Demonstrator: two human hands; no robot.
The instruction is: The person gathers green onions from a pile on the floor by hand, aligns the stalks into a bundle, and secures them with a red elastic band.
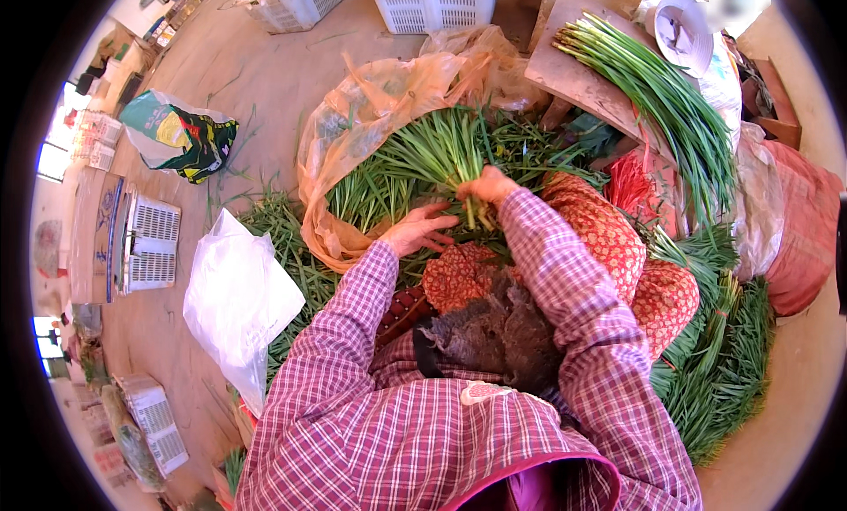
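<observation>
My right hand (488, 186) is closed round the pale stem ends of a bunch of chives (432, 149). Its green leaves fan out up and to the left, over a big orange plastic bag (319, 158) lying open on the floor. My left hand (418, 230) is just left of the stem ends, fingers apart, with nothing seen in it. More loose chives (357, 198) lie inside the bag under the bunch. Whether the left fingertips touch the stems, I cannot tell.
A board (551, 66) at the upper right carries a large bunch of chives (653, 92) and a white bowl (684, 35). Red ties (628, 185) hang below it. Chives are heaped on the right (715, 387). A white plastic sheet (238, 286) lies left; white crates (437, 7) stand far off.
</observation>
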